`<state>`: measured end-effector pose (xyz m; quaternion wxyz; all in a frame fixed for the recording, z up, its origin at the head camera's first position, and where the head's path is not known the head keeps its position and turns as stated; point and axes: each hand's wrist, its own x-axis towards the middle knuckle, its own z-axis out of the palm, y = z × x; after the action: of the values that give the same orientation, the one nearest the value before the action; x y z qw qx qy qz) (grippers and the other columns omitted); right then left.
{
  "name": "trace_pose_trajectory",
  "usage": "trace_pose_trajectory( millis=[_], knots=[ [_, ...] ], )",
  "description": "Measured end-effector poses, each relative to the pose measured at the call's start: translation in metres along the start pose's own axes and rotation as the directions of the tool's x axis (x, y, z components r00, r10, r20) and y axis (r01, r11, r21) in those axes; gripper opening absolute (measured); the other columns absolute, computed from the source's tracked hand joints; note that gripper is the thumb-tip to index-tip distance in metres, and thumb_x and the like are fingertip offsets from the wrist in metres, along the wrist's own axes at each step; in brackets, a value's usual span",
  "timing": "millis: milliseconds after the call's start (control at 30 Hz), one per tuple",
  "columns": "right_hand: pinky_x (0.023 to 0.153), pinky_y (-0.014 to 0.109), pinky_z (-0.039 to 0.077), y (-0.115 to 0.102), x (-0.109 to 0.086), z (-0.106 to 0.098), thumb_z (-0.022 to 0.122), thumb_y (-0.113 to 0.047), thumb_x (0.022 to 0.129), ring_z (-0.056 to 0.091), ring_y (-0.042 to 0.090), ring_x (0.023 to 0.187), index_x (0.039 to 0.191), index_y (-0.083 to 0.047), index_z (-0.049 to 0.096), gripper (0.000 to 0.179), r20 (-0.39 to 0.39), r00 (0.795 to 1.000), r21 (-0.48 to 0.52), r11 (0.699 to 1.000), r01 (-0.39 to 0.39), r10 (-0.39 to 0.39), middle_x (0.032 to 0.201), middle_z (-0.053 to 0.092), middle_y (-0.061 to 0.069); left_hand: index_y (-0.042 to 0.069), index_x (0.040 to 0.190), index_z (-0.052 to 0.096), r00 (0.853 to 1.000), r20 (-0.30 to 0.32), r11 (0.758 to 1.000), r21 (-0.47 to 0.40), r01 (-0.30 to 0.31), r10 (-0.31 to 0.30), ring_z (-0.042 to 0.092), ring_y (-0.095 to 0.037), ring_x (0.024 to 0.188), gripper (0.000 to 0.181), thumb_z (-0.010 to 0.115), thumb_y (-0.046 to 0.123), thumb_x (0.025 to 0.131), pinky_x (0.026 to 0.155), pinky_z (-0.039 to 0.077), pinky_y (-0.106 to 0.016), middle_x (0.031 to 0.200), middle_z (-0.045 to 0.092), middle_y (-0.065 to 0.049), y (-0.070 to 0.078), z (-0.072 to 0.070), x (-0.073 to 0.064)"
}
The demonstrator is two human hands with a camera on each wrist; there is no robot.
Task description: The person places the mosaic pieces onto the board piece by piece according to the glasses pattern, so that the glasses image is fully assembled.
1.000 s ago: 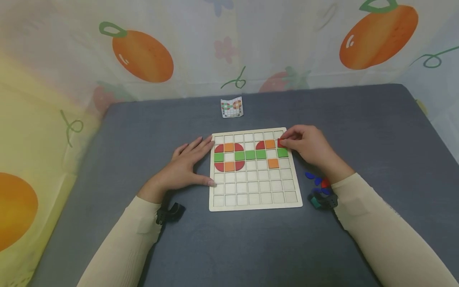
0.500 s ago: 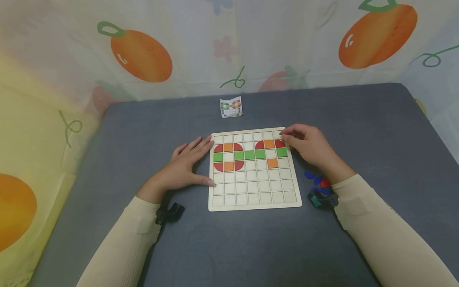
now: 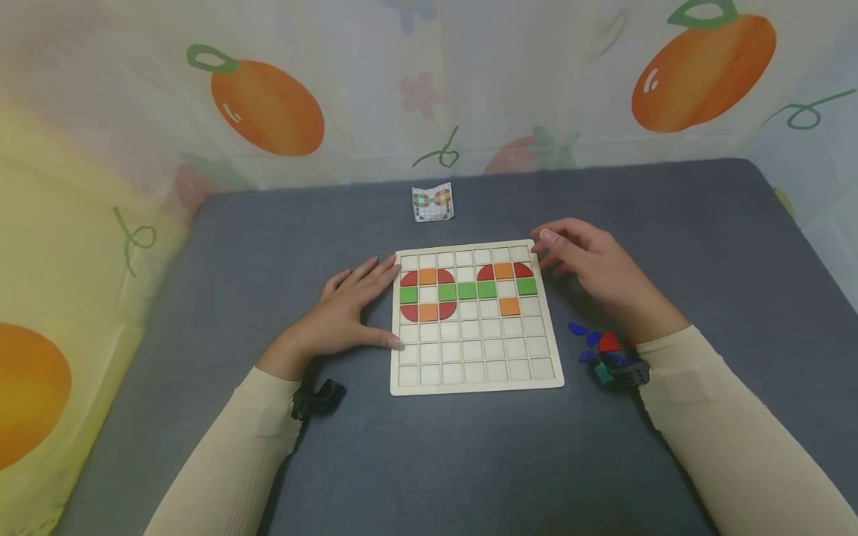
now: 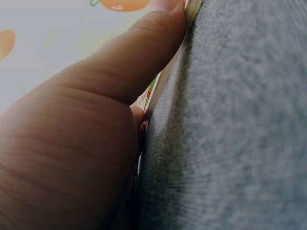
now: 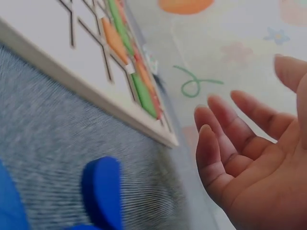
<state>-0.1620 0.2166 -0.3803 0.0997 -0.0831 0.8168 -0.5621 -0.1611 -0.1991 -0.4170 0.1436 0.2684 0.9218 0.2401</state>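
A pale wooden grid board [image 3: 476,350] lies on the table. Red quarter-round, orange square and green square tiles fill some of its upper cells, among them a red quarter-round tile [image 3: 522,270] at the upper right. My left hand [image 3: 348,309] rests flat along the board's left edge, with fingertips and thumb touching the rim. Near the board's upper right corner my right hand [image 3: 590,260] is raised, its fingers loosely bent and nothing between them. In the right wrist view the palm and fingers of that hand stand apart from the board.
Several blue rounded pieces [image 3: 577,328] and a red piece [image 3: 608,342] lie right of the board, partly hidden by the right wrist's strap. A small printed pattern card [image 3: 433,202] lies behind the board. A fruit-print curtain [image 3: 362,97] hangs beyond the table's far edge.
The red tile pinched by my right hand has been set into the upper right cell and let go. That hand has lifted away to the right. My left hand has stayed put.
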Motion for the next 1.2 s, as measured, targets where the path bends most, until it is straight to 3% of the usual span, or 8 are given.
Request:
trace_pose_trajectory(
  millis=[333,833,1000,1200],
  knots=[
    [0.099,0.029,0.051,-0.005,-0.018,-0.017,0.042,-0.042,0.12,0.067,0.028,0.117,0.149,0.006,0.055,0.058,0.007,0.995,0.077,0.992,0.103,-0.104,0.133,0.066,0.02,0.023,0.177,0.02,1.0,-0.001,1.0,0.004,0.001,-0.001,-0.001,-0.022,0.166,0.126,0.092,0.063,0.082,0.124,-0.002,-0.061,0.181,0.01,0.01,0.001,0.0,0.0],
    [0.098,0.022,0.05,0.035,-0.053,-0.043,0.035,-0.021,0.121,0.068,0.021,0.117,0.153,0.01,0.049,0.047,0.123,0.981,0.027,0.989,0.149,-0.151,0.132,0.065,0.019,0.022,0.177,0.02,1.0,0.003,1.0,0.003,0.013,-0.013,-0.001,-0.022,0.166,0.126,0.092,0.062,0.081,0.125,-0.002,-0.061,0.181,0.009,0.009,0.002,0.0,0.0],
    [0.097,0.02,0.049,0.047,-0.065,-0.053,0.044,-0.012,0.118,0.07,0.016,0.116,0.152,0.006,0.054,0.039,0.154,0.977,-0.026,0.987,0.156,-0.151,0.13,0.068,0.016,0.023,0.177,0.02,1.0,0.001,1.0,-0.002,0.009,-0.009,-0.001,-0.022,0.166,0.127,0.092,0.063,0.081,0.124,-0.001,-0.062,0.181,0.01,0.009,0.002,0.0,0.0],
    [0.093,0.019,0.053,0.054,-0.079,-0.066,0.068,-0.007,0.108,0.067,0.014,0.114,0.148,-0.001,0.06,0.042,0.211,0.974,-0.128,0.986,0.109,-0.081,0.135,0.068,0.014,0.023,0.177,0.02,1.0,0.001,1.0,0.003,0.014,-0.014,-0.002,-0.022,0.166,0.127,0.092,0.064,0.081,0.124,-0.002,-0.061,0.181,0.009,0.01,0.001,0.0,0.0]
  ],
)
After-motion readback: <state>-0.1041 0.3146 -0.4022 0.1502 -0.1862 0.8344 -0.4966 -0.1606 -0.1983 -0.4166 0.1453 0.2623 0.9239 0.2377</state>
